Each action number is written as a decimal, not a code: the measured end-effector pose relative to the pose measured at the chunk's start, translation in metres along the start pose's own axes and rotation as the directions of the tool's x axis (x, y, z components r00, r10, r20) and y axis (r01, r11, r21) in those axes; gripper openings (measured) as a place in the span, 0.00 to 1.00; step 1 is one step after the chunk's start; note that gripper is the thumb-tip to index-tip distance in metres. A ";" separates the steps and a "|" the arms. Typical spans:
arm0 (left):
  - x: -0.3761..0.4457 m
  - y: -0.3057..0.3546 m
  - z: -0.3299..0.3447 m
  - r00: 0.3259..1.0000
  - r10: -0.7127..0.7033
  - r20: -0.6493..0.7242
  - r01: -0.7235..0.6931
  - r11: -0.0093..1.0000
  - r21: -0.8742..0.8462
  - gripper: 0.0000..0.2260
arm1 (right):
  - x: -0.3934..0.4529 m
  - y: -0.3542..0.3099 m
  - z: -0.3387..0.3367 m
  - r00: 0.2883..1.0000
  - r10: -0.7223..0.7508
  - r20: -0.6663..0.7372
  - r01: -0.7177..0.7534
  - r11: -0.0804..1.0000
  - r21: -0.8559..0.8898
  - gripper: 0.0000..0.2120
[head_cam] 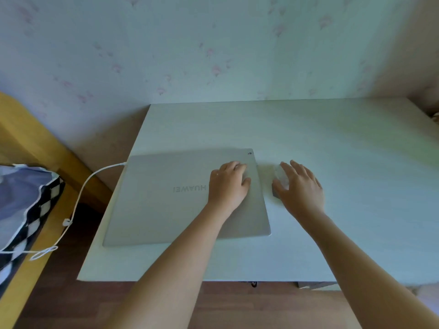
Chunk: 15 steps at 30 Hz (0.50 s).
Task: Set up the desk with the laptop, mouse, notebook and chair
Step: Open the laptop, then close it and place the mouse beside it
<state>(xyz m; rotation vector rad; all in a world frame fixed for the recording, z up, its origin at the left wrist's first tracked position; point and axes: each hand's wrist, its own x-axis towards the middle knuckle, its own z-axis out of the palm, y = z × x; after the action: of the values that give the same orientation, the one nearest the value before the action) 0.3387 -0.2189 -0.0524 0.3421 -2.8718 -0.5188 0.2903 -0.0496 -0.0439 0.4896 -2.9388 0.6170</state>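
A closed silver laptop lies flat on the white desk, at its left half, with its logo facing away from me. My left hand rests palm down on the lid near the right edge, fingers curled. Just right of the laptop a pale mouse sits on the desk. My right hand lies over it, fingers spread, covering most of it. No notebook or chair is in view.
A white cable runs from the laptop's left rear corner down off the desk toward a yellow wooden bed frame at the left. A checkered cloth bag lies there. The wallpapered wall stands behind the desk; wood floor lies below.
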 end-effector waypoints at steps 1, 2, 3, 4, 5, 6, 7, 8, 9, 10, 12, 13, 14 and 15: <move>-0.002 0.002 -0.010 1.000 0.000 -0.011 0.000 1.000 -0.001 0.17 | -0.003 -0.003 -0.010 1.000 0.002 -0.009 -0.002 1.000 0.021 0.22; -0.006 0.005 -0.021 1.000 0.000 -0.026 0.000 1.000 -0.007 0.17 | -0.007 -0.007 -0.021 1.000 0.005 -0.008 -0.004 0.999 0.043 0.21; -0.009 0.009 -0.034 0.999 0.003 -0.043 -0.004 1.000 -0.016 0.17 | -0.010 -0.011 -0.032 1.000 0.006 -0.001 -0.006 0.998 0.063 0.20; -0.013 0.014 -0.047 0.998 0.010 -0.057 -0.011 1.000 -0.025 0.17 | -0.014 -0.015 -0.044 1.000 0.006 0.009 -0.007 0.997 0.079 0.19; -0.017 0.018 -0.062 0.998 0.014 -0.067 -0.016 0.999 -0.036 0.17 | -0.018 -0.020 -0.057 1.000 0.002 0.019 -0.004 0.996 0.088 0.19; -0.022 0.023 -0.078 0.997 0.016 -0.073 -0.019 0.999 -0.046 0.18 | -0.025 -0.025 -0.069 1.000 -0.011 0.027 0.008 0.996 0.089 0.19; -0.029 0.028 -0.092 0.997 0.018 -0.074 -0.022 0.998 -0.056 0.17 | -0.033 -0.029 -0.080 0.999 -0.027 0.030 0.025 0.996 0.086 0.19; -0.036 0.033 -0.108 0.997 0.025 -0.076 -0.030 0.998 -0.062 0.17 | -0.041 -0.033 -0.093 0.999 -0.050 0.021 0.048 0.996 0.081 0.18; -0.043 0.038 -0.122 0.997 0.032 -0.075 -0.037 0.997 -0.065 0.17 | -0.051 -0.036 -0.106 0.997 -0.073 0.008 0.072 0.995 0.076 0.18; -0.053 0.044 -0.136 0.997 0.035 -0.074 -0.040 0.997 -0.068 0.17 | -0.062 -0.040 -0.119 0.996 -0.090 -0.006 0.091 0.993 0.072 0.18; -0.074 0.056 -0.163 0.995 0.048 -0.089 -0.055 0.996 -0.069 0.17 | -0.085 -0.048 -0.146 0.991 -0.126 -0.035 0.128 0.990 0.052 0.18; -0.085 0.063 -0.176 0.993 0.061 -0.097 -0.067 0.996 -0.058 0.18 | -0.097 -0.051 -0.158 0.989 -0.143 -0.047 0.145 0.989 0.036 0.19; -0.097 0.069 -0.188 0.992 0.076 -0.100 -0.081 0.996 -0.041 0.18 | -0.109 -0.054 -0.170 0.985 -0.160 -0.055 0.162 0.987 0.014 0.19; -0.109 0.074 -0.198 0.992 0.087 -0.095 -0.090 0.995 -0.029 0.18 | -0.123 -0.055 -0.181 0.983 -0.173 -0.055 0.173 0.985 -0.004 0.20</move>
<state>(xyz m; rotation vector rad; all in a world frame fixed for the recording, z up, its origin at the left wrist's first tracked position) 0.4760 -0.1857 0.1395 0.2255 -2.7702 -0.5192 0.4301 0.0118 0.1221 0.7069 -2.8056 0.6001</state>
